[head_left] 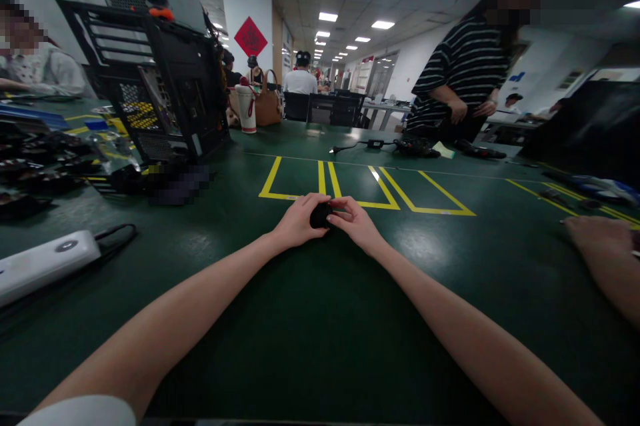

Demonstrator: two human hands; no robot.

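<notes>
Both my arms reach out over the dark green table (pixel 320 319) and meet at its middle. My left hand (pixel 299 221) and my right hand (pixel 356 221) are closed together around a small black object (pixel 321 215), which I cannot identify. The fingers of both hands wrap its sides, and most of it is hidden. The hands rest on the table just in front of yellow tape outlines (pixel 367 189).
An open black computer case (pixel 160 83) stands at the left, dark parts (pixel 40 166) beside it. A white power strip (pixel 43 263) lies near left. A charger cable (pixel 370 143) lies beyond the tape. Another person's hand (pixel 597 239) rests at right; a striped-shirt person (pixel 463 76) stands behind.
</notes>
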